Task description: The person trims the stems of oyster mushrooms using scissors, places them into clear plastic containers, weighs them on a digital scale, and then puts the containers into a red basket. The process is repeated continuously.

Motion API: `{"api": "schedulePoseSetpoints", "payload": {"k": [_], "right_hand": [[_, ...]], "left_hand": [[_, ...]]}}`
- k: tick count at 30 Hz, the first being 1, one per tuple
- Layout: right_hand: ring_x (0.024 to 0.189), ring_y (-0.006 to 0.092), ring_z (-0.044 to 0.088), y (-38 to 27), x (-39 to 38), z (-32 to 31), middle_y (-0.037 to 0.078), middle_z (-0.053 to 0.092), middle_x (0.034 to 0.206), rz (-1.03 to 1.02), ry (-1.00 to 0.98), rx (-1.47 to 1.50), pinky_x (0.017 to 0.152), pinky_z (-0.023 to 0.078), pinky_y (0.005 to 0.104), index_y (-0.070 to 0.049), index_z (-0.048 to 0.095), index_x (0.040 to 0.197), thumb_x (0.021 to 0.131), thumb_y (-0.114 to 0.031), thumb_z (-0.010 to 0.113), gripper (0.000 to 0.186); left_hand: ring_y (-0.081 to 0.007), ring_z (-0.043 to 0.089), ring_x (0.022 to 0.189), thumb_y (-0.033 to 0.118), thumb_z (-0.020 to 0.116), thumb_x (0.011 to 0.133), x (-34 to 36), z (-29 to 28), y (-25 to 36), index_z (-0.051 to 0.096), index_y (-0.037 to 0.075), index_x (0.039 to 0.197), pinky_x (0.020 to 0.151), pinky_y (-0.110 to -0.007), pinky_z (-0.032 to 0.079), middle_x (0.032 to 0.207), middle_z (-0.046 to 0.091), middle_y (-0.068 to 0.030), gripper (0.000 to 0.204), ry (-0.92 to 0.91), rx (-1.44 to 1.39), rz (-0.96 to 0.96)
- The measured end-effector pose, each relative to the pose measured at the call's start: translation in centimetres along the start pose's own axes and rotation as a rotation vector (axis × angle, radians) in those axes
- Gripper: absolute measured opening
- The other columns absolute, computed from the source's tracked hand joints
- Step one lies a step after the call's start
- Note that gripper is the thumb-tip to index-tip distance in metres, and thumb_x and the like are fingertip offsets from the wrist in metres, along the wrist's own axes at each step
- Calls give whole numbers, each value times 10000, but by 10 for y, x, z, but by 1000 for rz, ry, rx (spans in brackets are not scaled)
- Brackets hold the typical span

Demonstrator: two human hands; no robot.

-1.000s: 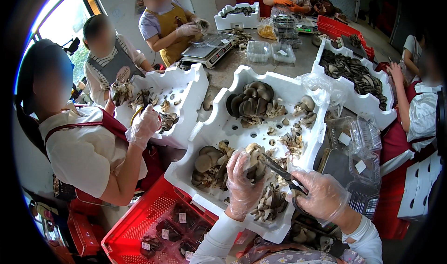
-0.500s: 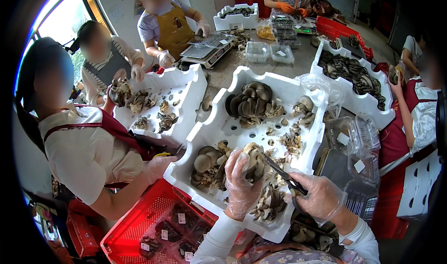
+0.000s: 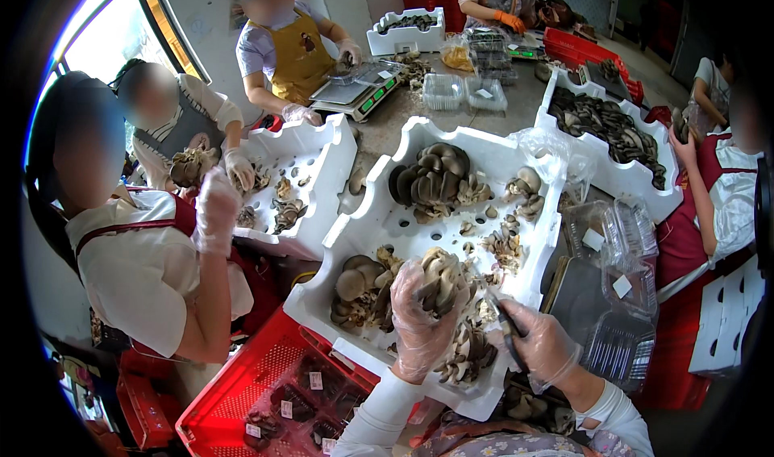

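My left hand (image 3: pixel 421 332), in a clear glove, is closed on a grey-and-cream oyster mushroom cluster (image 3: pixel 439 283), holding it upright above a white foam box (image 3: pixel 339 227). My gloved right hand (image 3: pixel 542 346) grips black scissors (image 3: pixel 508 328), whose blades point up toward the cluster's lower right. Inside the box lie a large dark mushroom clump (image 3: pixel 431 179), paler pieces (image 3: pixel 524 191) and trimmings (image 3: pixel 504 243). More mushrooms (image 3: pixel 359 292) sit left of my left hand.
Co-workers (image 3: pixel 153 267) surround the table (image 3: pixel 476 122), with foam boxes (image 3: pixel 318 175) (image 3: pixel 617 134) of mushrooms. Clear containers (image 3: pixel 625 287) are at my right. A red crate (image 3: pixel 205 413) with packs is below left. Scales (image 3: pixel 351 94) stand at the back.
My right hand and scissors have moved right and down, away from the cluster. The cluster tilts slightly right. The nearest left co-worker's glove dropped, then rose again.
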State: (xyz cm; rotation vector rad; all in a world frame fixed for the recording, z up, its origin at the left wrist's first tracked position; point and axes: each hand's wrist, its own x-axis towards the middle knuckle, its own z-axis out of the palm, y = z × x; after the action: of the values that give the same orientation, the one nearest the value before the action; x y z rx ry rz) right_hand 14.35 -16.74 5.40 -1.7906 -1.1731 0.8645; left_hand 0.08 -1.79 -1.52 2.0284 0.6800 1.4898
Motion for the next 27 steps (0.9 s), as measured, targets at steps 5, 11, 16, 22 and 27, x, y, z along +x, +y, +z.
{"api": "schedulePoseSetpoints", "payload": {"k": [5,11,16,22,27], "right_hand": [[858,407,681,-5,8,-8,204,692,949,-206,147,-269,753,543,421,-14,611,1265,814,-234,815,542],[774,388,649,-4,15,-11,178,629,837,-380,140,-484,685,508,473,-34,625,1239,764,-253,826,560],[896,413,680,14,14,1,237,684,979,-351,149,-360,772,543,449,-4,631,1232,774,-202,798,526],[971,405,689,26,15,8,241,700,1042,-275,149,-83,792,550,414,-13,633,1237,833,-207,800,478],[955,402,692,1,13,-3,234,702,1032,-241,90,-205,809,551,412,-24,638,1236,833,-287,824,515]], "left_hand": [[-359,528,1295,31,886,736,-8,1,-9,390,111,1376,1054,-480,467,1382,506,-178,814,-37,-219,-111],[-399,526,1285,70,913,697,-2,-9,5,432,128,1325,1059,-499,456,1386,520,-198,793,-83,50,90],[-419,511,1292,47,898,691,-3,-11,5,449,143,1299,1069,-512,443,1393,516,-196,763,-114,113,139],[-432,511,1290,-15,821,675,1,-13,11,452,147,1300,1074,-523,434,1433,489,-205,744,-142,77,159],[-437,525,1283,-33,809,650,-1,-13,9,503,156,1292,1053,-515,457,1421,504,-208,736,-118,84,184]]}}
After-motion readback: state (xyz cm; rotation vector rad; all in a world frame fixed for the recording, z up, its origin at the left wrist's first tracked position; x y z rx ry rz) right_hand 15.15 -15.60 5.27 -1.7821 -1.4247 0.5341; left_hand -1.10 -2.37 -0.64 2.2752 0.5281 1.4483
